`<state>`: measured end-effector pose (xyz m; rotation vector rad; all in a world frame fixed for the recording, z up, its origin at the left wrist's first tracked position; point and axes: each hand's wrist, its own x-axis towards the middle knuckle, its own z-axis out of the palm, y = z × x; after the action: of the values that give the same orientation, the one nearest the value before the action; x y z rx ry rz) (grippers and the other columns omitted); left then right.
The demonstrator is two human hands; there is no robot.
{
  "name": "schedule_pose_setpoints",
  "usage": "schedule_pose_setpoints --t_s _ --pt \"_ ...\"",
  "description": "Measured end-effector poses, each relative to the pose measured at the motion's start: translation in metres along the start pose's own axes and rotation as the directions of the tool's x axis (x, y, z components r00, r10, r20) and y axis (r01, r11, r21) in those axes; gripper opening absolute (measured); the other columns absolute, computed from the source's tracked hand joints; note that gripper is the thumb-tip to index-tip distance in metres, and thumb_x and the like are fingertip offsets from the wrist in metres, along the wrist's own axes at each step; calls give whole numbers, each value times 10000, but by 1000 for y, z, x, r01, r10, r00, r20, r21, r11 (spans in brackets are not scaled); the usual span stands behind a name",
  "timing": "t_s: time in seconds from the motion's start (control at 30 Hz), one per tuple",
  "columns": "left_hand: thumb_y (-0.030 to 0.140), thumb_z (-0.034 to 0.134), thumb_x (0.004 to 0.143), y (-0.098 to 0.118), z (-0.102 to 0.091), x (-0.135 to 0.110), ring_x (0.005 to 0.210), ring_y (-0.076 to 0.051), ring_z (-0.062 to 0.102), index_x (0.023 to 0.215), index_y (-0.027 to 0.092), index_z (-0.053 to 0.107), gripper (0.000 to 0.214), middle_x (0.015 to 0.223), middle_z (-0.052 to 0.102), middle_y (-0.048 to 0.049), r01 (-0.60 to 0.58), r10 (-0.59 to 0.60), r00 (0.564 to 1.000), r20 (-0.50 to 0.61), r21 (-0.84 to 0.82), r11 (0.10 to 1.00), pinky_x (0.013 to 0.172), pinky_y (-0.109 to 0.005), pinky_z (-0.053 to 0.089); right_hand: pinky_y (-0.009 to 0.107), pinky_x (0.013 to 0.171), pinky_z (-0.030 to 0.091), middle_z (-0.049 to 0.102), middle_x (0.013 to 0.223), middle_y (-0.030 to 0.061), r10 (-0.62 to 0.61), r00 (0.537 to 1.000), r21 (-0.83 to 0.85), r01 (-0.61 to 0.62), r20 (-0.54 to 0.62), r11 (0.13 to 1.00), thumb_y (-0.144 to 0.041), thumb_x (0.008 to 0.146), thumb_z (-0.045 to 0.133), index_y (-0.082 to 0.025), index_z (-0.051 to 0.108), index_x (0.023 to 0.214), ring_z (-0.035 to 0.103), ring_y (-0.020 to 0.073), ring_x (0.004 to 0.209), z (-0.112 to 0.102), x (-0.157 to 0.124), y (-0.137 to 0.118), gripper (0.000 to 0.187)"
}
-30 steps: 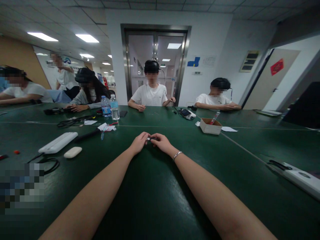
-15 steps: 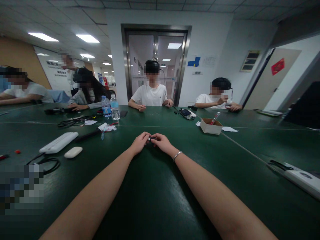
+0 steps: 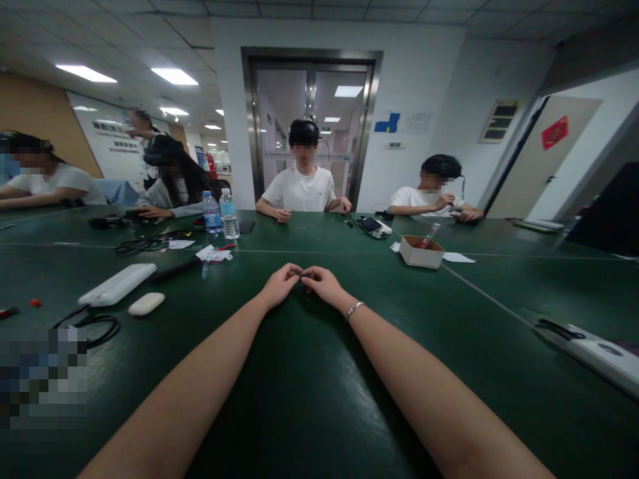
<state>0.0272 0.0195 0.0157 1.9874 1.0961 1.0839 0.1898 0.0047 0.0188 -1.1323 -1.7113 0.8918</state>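
Observation:
My left hand (image 3: 279,285) and my right hand (image 3: 324,285) rest on the dark green table (image 3: 309,372), stretched far out ahead of me, fingertips meeting. Both are closed in a pinch on one small dark object (image 3: 303,275) held between them; it is too small to name. A silver bracelet (image 3: 353,309) sits on my right wrist.
A white power strip (image 3: 117,283), a white oval case (image 3: 146,303) and a black cable (image 3: 94,326) lie to the left. Two water bottles (image 3: 222,214) stand farther back. A small cardboard box (image 3: 421,252) is at right, another white power strip (image 3: 594,354) at far right. Several people sit around the table.
My fingers have closed tighter over the small object, so its shiny part no longer shows. A person standing at the back left has shifted to the right. My arms have stayed put.

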Motion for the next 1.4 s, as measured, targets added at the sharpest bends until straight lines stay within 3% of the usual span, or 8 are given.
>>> schedule_pose_setpoints --t_s 0.17,0.4,0.77,0.93,1.13,1.4 --pt "238 524 743 5 0 -1 809 -142 542 941 182 575 212 867 589 -27 -62 61 997 -46 -24 998 769 -267 424 145 369 340 526 557 -29 42 999 31 -43 13 999 -229 847 549 -125 608 844 478 62 388 -3 -1 -6 120" --pt "226 588 687 13 -1 -4 781 -155 567 909 161 574 232 842 604 -42 -95 90 993 -71 -75 993 641 -246 442 133 307 269 449 425 -56 139 990 94 -138 -12 986 -304 911 449 -126 593 846 379 55 307 -4 0 -11 238" --pt "295 578 719 9 1 -2 764 -150 575 884 161 598 213 831 628 -41 -71 65 996 -58 -102 992 709 -266 436 125 370 347 527 620 -39 99 994 231 -106 42 967 -107 838 513 -132 578 907 471 38 395 -7 0 -8 97" --pt "385 467 796 1 2 -1 538 -120 518 945 169 564 280 558 556 21 28 -29 999 -14 -93 995 554 -232 389 120 383 349 527 661 -44 49 995 218 -67 85 974 -25 775 556 -136 575 948 488 34 430 -8 -2 -9 206" --pt "443 413 816 -3 1 -1 440 -105 436 959 175 568 341 495 498 40 44 -45 999 -6 -71 997 457 -211 321 123 401 365 566 660 -23 74 990 166 -94 122 982 -42 777 590 -126 562 975 569 69 500 -9 -2 -10 217" --pt "272 428 775 5 2 1 574 -111 511 884 161 555 202 612 543 10 70 -70 998 9 -230 971 539 -213 374 117 410 369 602 640 3 109 988 137 -124 112 983 -62 825 558 -105 575 879 588 75 523 -5 -1 -9 71"
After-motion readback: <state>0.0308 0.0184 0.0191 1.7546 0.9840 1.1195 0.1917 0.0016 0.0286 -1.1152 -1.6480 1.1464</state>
